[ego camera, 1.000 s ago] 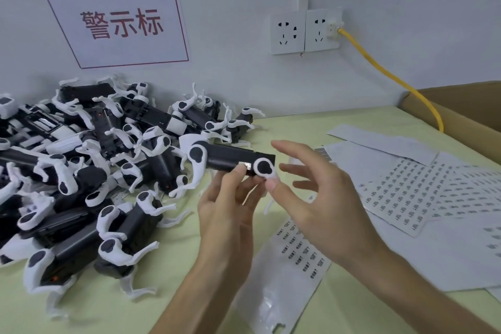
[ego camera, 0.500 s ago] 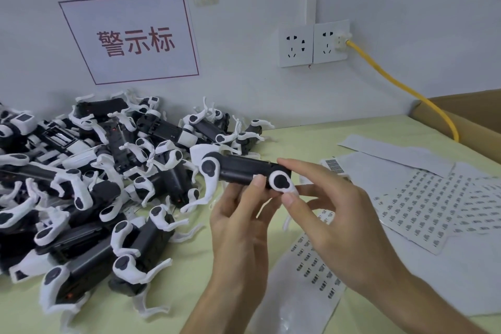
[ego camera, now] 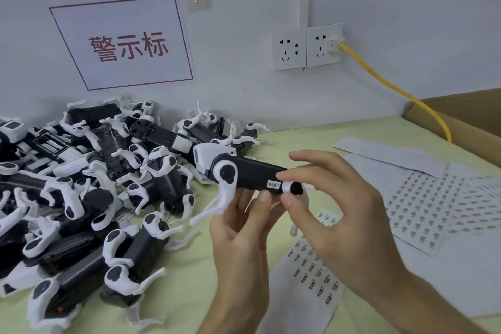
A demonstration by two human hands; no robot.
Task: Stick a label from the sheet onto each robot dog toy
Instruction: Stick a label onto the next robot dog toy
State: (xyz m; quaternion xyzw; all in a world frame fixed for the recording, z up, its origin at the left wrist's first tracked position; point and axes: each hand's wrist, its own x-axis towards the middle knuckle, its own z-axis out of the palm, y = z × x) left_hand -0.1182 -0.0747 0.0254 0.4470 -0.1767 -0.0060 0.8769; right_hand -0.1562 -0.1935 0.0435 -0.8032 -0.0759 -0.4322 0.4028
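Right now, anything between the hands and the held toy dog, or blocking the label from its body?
Nothing visible. The left hand holds the toy dog from below; the right hand pinches its rear end. The small white label already sits on the black body, beside the right hand's fingertips.

The left hand (ego camera: pixel 238 236) and right hand (ego camera: pixel 333 206) hold 1 black-and-white plastic robot dog toy (ego camera: pixel 244 176). A small white label (ego camera: pixel 273 185) sits on its side, just beside the right fingertips (ego camera: pixel 283 177).
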